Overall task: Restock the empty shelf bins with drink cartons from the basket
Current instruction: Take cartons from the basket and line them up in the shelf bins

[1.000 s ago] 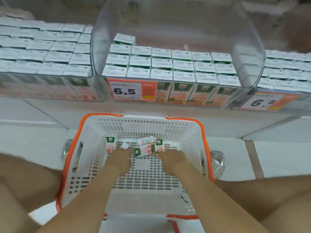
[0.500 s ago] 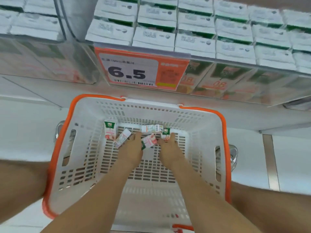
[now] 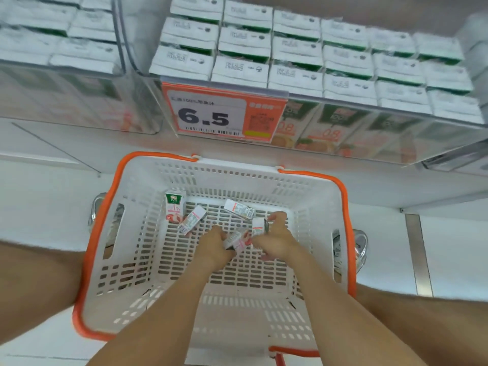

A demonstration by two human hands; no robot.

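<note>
Location: both hands inside basket [image 3: 105,220]. Left hand [image 3: 215,247] fingers curl around tilted carton [image 3: 236,240]; right hand [image 3: 277,241] grips second carton [image 3: 258,227]. Three spare cartons [image 3: 239,208] sit beyond, on basket floor.

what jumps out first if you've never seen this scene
The big 6.5 price tag stands out on the packed clear bin at top centre. Below it, inside the white basket with its orange rim, the left hand grips one carton and the right hand grips another carton.
</note>
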